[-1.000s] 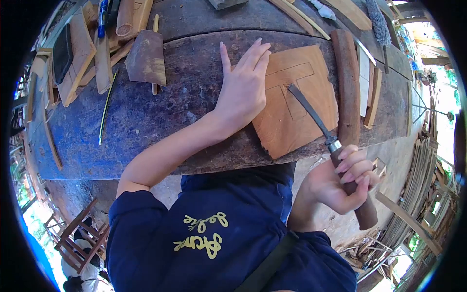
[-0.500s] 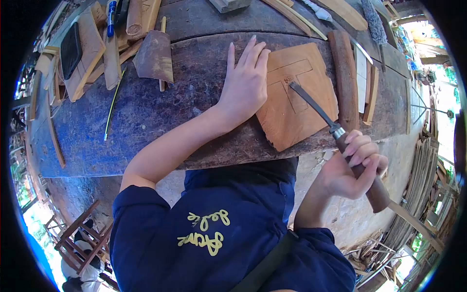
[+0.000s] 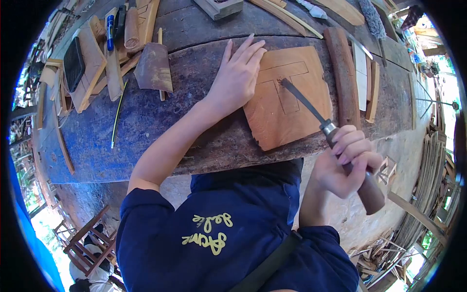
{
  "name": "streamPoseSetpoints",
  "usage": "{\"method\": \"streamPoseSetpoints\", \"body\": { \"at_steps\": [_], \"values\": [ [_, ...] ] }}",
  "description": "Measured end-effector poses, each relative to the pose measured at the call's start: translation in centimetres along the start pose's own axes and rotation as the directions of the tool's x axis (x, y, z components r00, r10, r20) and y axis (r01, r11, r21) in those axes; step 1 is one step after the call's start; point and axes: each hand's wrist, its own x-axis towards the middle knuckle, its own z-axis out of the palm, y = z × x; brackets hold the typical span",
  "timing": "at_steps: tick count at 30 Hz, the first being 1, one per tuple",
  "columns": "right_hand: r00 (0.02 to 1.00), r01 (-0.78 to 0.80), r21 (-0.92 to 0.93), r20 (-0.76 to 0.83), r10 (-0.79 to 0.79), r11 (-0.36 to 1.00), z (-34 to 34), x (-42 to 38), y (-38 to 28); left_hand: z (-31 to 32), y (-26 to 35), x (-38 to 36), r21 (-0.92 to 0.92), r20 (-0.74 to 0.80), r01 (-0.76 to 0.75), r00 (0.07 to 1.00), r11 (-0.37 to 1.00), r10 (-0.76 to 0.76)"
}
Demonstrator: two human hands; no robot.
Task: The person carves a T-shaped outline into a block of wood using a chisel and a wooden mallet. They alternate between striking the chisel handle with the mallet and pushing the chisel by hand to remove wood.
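Observation:
A flat wooden board [image 3: 292,131] lies on the bench near its front edge, with a pencilled T-shaped outline on its face. My left hand [image 3: 236,78] rests along the board's left side, fingers stretched out and holding nothing. In my right hand [image 3: 350,158] is a wood chisel [image 3: 305,103], the fingers wrapped round its brown wooden handle. The blade slants up and left over the board. Its tip meets the wood at an inner corner of the outline, where a small roughened spot with crumbs shows.
A rounded wooden bar [image 3: 343,78] lies right of the board. Leftward are sandpaper [image 3: 154,67], a pencil [image 3: 118,117], a blue marker [image 3: 110,33] and stacked wood pieces [image 3: 92,63]. A grey block [image 3: 219,7] sits at the back of the bench [image 3: 194,151].
The board has turned slightly and shifted left, away from the rounded bar. My left hand and the chisel have moved left with it. The view has also tilted a little.

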Motion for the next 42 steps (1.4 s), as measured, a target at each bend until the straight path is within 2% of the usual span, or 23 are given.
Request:
{"method": "streamPoseSetpoints", "body": {
  "at_steps": [2, 6, 8, 14, 16, 17, 20, 21, 22, 25, 30, 33, 36, 41, 42],
  "values": [
    [1.0, -0.013, -0.02, -0.002, 0.013, 1.0, -0.1, -0.4, -0.1, 0.0, -0.4, 0.0, -0.07, -0.009, 0.003, 1.0, 0.998, -0.003],
    [0.999, -0.025, 0.0, 0.038, 0.025, 1.0, -0.3, -0.6, -0.8, -0.4, -1.1, 0.4, -0.082, 0.022, -0.026, 0.999, 0.996, 0.028],
    [1.0, -0.02, -0.018, 0.014, 0.02, 1.0, 0.0, -1.2, -0.8, -0.6, -1.5, 0.6, -0.112, 0.046, -0.098, 0.994, 0.989, 0.103],
    [0.998, -0.03, -0.014, 0.049, 0.03, 0.999, 0.7, -2.0, -1.2, -1.0, -2.2, 0.8, -0.151, 0.053, -0.104, 0.992, 0.983, 0.113],
    [0.978, -0.064, -0.028, 0.195, 0.068, 0.998, 0.1, -1.7, -2.1, -1.0, -2.2, 0.8, -0.148, 0.051, -0.106, 0.992, 0.983, 0.114],
    [0.939, -0.072, 0.001, 0.336, 0.067, 0.997, -0.9, -1.5, -2.2, -1.0, -2.3, 0.8, -0.147, 0.051, -0.108, 0.992, 0.983, 0.116],
    [0.893, -0.087, -0.107, 0.432, 0.125, 0.99, 0.1, -0.6, -2.2, -1.0, -2.4, 0.8, -0.147, 0.052, -0.113, 0.991, 0.983, 0.121],
    [0.892, -0.161, -0.16, 0.399, 0.213, 0.974, 0.5, -0.9, -2.5, -0.9, -2.4, 0.9, -0.147, 0.051, -0.114, 0.991, 0.982, 0.123],
    [0.892, -0.159, -0.16, 0.4, 0.211, 0.974, 0.4, -1.0, -2.7, -0.9, -2.5, 0.9, -0.141, 0.044, -0.11, 0.992, 0.984, 0.117],
    [0.885, -0.297, -0.171, 0.32, 0.338, 0.939, 0.0, -1.5, -3.2, -0.9, -2.4, 0.8, -0.132, 0.035, -0.102, 0.994, 0.986, 0.108],
    [0.895, -0.261, -0.155, 0.33, 0.299, 0.953, -0.3, -2.8, -3.5, -0.9, -2.5, 0.8, -0.141, 0.039, -0.106, 0.993, 0.984, 0.113],
    [0.883, -0.221, -0.388, 0.31, 0.353, 0.895, 0.4, -2.6, -3.7, -0.8, -2.5, 0.8, -0.143, 0.045, -0.102, 0.993, 0.984, 0.11],
    [0.88, -0.222, -0.433, 0.297, 0.371, 0.874, 0.2, -3.1, -3.8, -0.7, -2.7, 0.8, -0.132, 0.036, -0.092, 0.995, 0.987, 0.097],
    [0.879, -0.203, -0.391, 0.332, 0.343, 0.898, -0.9, -4.0, -2.6, -0.8, -2.7, 0.8, -0.116, 0.046, -0.119, 0.991, 0.986, 0.125],
    [0.91, -0.258, -0.296, 0.244, 0.334, 0.92, -1.3, -4.5, -1.9, -0.8, -2.8, 0.8, -0.117, 0.045, -0.121, 0.991, 0.986, 0.127]
  ]
}}
